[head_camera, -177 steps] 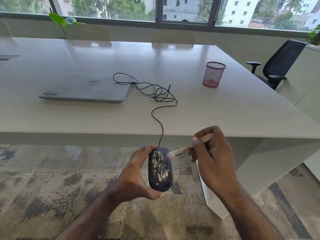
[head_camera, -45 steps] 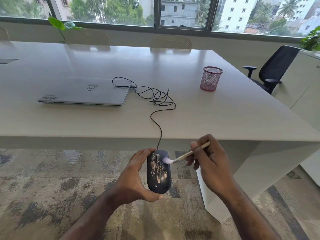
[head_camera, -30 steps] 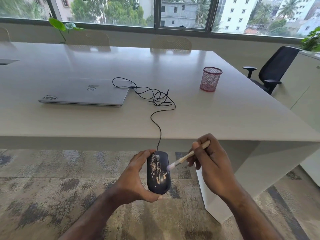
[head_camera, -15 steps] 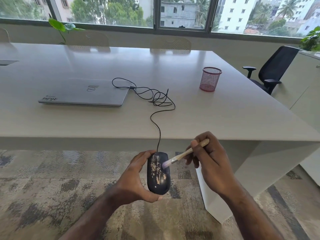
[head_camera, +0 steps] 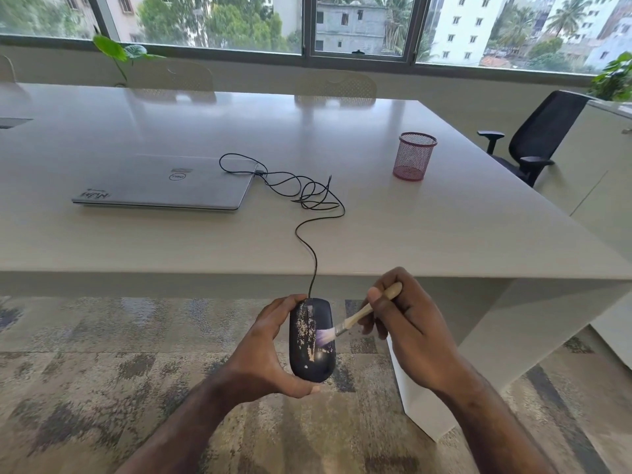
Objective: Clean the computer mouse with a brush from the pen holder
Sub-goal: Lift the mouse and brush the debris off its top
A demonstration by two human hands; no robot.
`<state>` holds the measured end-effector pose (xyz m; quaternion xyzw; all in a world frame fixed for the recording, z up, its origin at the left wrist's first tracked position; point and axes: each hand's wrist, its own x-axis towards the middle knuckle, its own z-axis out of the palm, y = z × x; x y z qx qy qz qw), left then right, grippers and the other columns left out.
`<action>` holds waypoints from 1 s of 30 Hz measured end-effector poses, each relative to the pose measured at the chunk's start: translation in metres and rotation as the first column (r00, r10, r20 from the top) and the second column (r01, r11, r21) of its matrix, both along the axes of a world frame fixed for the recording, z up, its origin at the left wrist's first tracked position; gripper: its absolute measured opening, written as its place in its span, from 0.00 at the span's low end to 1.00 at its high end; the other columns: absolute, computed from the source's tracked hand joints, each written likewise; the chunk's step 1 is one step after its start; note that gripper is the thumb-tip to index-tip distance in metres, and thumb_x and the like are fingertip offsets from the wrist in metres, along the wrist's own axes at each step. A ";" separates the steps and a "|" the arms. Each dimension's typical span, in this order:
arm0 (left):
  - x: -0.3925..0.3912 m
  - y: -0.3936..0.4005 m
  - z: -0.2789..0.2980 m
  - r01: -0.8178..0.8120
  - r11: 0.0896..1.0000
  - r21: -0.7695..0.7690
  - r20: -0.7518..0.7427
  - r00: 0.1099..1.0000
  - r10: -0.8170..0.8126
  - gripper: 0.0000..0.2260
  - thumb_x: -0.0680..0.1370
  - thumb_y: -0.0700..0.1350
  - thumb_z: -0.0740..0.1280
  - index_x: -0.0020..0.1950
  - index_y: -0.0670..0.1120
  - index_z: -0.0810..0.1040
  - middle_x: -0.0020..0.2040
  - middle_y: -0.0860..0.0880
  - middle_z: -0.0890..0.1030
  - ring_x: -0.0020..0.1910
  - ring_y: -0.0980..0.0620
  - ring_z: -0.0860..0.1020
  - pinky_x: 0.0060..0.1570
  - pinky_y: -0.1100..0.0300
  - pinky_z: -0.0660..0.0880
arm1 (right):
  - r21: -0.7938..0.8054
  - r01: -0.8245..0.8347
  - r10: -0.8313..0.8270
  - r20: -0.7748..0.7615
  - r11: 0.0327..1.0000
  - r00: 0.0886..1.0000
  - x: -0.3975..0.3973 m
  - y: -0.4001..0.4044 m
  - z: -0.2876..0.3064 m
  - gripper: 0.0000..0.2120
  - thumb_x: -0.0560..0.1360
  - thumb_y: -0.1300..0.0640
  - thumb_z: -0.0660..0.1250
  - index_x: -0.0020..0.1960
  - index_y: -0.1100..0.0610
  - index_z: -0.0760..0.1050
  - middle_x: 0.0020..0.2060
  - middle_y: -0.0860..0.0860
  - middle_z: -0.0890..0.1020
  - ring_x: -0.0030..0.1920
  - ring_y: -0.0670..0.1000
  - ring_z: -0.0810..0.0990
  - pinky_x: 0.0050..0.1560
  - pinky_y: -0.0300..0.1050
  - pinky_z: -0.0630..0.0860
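Observation:
A dark wired computer mouse [head_camera: 313,357], speckled with pale dust down its left half, is held in front of the table's near edge over the carpet. My left hand [head_camera: 265,350] grips it from the left and underneath. My right hand [head_camera: 405,323] pinches a small wooden-handled brush [head_camera: 355,316], whose pale bristles touch the mouse's right side around mid-length. The mouse cable [head_camera: 307,206] runs up over the table edge to a tangle beside the laptop. The pink mesh pen holder [head_camera: 413,156] stands on the table at the right, with nothing seen sticking out of it.
A closed silver laptop [head_camera: 164,183] lies on the pale table [head_camera: 444,227] to the left. A black office chair [head_camera: 537,138] sits past the table's right corner. Two pale chairs and a leafy plant [head_camera: 119,54] line the far side under the windows. Patterned carpet lies below.
The brush has swept back and forth across the mouse; its bristles now sit lower and further right than half a second ago. My left hand keeps the mouse steady.

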<state>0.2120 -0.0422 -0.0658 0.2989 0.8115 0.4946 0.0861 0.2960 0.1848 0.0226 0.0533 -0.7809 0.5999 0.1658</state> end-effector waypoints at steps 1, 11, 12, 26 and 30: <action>0.000 0.000 0.000 -0.001 1.000 0.000 -0.004 1.000 0.001 0.53 0.54 0.50 0.86 0.76 0.59 0.70 0.72 0.59 0.74 0.74 0.56 0.72 0.74 0.54 0.71 | 0.018 0.000 0.000 0.009 1.000 1.000 0.000 0.001 -0.001 0.09 0.83 0.58 0.61 0.43 0.55 0.71 0.33 0.53 0.82 0.33 0.51 0.81 0.34 0.37 0.75; -0.002 0.001 0.001 0.004 1.000 0.030 -0.037 0.999 -0.003 0.51 0.54 0.50 0.86 0.73 0.67 0.69 0.70 0.63 0.74 0.73 0.56 0.73 0.72 0.56 0.71 | -0.048 -0.028 0.028 -0.016 0.998 0.999 -0.002 0.002 -0.004 0.08 0.80 0.52 0.62 0.43 0.47 0.73 0.34 0.57 0.82 0.34 0.60 0.81 0.33 0.53 0.75; -0.002 0.001 0.001 0.003 0.999 0.032 -0.039 0.999 -0.001 0.51 0.54 0.50 0.86 0.73 0.66 0.69 0.69 0.63 0.74 0.73 0.56 0.73 0.72 0.55 0.71 | -0.033 -0.041 0.041 -0.002 0.999 0.999 -0.002 0.003 -0.005 0.08 0.81 0.53 0.62 0.42 0.47 0.73 0.34 0.57 0.82 0.33 0.58 0.81 0.33 0.49 0.75; -0.003 0.001 0.007 0.004 0.999 0.034 -0.051 0.999 -0.003 0.49 0.55 0.49 0.86 0.71 0.71 0.69 0.69 0.63 0.75 0.72 0.57 0.73 0.72 0.53 0.72 | -0.052 0.027 -0.029 -0.029 0.998 0.999 -0.003 0.011 -0.007 0.07 0.79 0.46 0.62 0.43 0.45 0.72 0.35 0.58 0.82 0.34 0.55 0.81 0.35 0.45 0.74; -0.002 0.000 0.006 0.010 0.999 0.036 -0.033 0.999 -0.009 0.50 0.55 0.49 0.86 0.72 0.71 0.69 0.69 0.63 0.74 0.73 0.58 0.72 0.73 0.55 0.71 | -0.122 0.107 -0.116 -0.064 0.987 0.991 -0.005 0.011 -0.004 0.08 0.81 0.50 0.62 0.44 0.48 0.72 0.34 0.58 0.83 0.32 0.59 0.80 0.30 0.46 0.74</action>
